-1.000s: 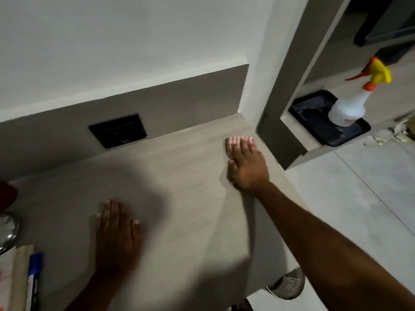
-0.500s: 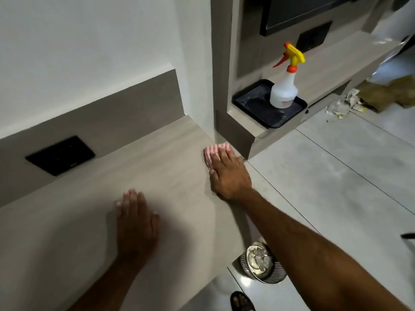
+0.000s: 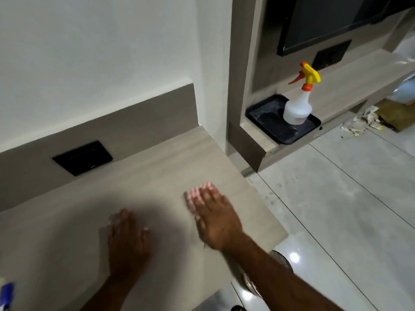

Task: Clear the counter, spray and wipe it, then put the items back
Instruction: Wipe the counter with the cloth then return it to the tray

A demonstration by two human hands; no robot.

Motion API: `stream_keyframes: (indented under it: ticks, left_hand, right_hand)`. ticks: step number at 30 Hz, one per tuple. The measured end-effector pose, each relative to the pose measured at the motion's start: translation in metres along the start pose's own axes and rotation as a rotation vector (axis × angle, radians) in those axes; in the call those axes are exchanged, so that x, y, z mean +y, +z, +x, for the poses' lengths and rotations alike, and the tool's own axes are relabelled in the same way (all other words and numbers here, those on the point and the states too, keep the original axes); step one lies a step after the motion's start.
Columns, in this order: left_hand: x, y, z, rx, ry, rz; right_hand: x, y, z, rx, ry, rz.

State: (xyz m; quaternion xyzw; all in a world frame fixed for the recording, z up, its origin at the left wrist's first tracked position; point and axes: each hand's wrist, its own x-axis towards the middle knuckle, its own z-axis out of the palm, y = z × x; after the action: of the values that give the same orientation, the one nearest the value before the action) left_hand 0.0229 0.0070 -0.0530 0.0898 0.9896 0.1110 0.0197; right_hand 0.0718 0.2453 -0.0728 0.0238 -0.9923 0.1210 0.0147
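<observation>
The pale wood-grain counter [image 3: 157, 167] runs from the left to a corner on the right. My right hand [image 3: 215, 218] lies flat near the counter's right end, pressing a pink-and-white cloth [image 3: 197, 193] whose edge shows past the fingertips. My left hand [image 3: 128, 241] rests flat on the counter to the left, fingers together, with nothing under it that I can see. A white spray bottle [image 3: 297, 106] with a yellow and orange trigger stands upright on a black tray [image 3: 265, 115] on the lower shelf to the right, well beyond my right hand.
A black socket plate [image 3: 83, 157] is set in the grey backsplash. A blue-capped item [image 3: 6, 292] sits at the counter's lower left edge. A metal bin [image 3: 280, 261] stands on the tiled floor under the counter's right end. A dark screen [image 3: 336, 16] hangs above the shelf; litter [image 3: 363, 122] lies beyond.
My right hand has slid the cloth back from the counter's far right edge towards me. The view has swung slightly, and my left hand stays flat on the counter.
</observation>
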Motion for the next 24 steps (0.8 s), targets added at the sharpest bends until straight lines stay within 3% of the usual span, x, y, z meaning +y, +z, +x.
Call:
stream_keyframes:
  ticks: [5, 15, 19, 24]
  left_hand:
    - [-0.050, -0.018, 0.025, 0.052, -0.064, 0.069]
    - [-0.067, -0.003, 0.042, 0.147, -0.078, 0.075]
    - [-0.065, -0.003, 0.041, 0.148, -0.080, 0.045]
    - [-0.071, -0.004, 0.041, 0.144, -0.149, 0.070]
  right_hand:
    - [0.052, -0.019, 0.067, -0.005, 0.235, 0.034]
    - [0.052, -0.020, 0.222, -0.084, 0.187, -0.272]
    - [-0.004, -0.013, 0.228, -0.029, 0.176, -0.093]
    - [-0.143, 0.024, 0.236, -0.056, -0.114, -0.115]
